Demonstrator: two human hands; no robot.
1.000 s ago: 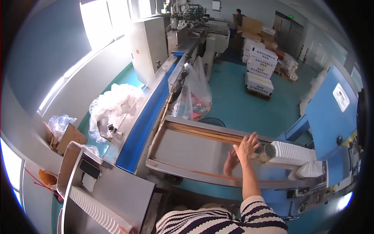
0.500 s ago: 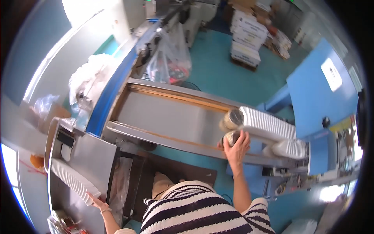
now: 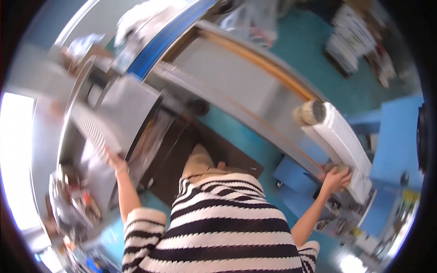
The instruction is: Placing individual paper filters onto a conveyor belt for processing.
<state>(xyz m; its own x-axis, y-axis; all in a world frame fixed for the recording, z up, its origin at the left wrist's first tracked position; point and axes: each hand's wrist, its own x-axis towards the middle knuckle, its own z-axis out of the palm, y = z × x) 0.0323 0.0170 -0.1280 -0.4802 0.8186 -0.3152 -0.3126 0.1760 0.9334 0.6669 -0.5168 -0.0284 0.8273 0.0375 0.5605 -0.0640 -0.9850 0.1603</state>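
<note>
Right hand (image 3: 336, 178) has dropped along the long white stack of nested paper cups (image 3: 342, 136), grip closed on its near end; left hand (image 3: 111, 159) (blurred, grip unclear) now reaches the left ribbed white cup row (image 3: 93, 129).

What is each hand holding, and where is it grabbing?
The right hand grips the near end of a white cup stack. The left hand touches the end of another cup row; blur hides whether it grips.

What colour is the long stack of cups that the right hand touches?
White; the long stack of cups at the right hand shows best in the head view.
</note>
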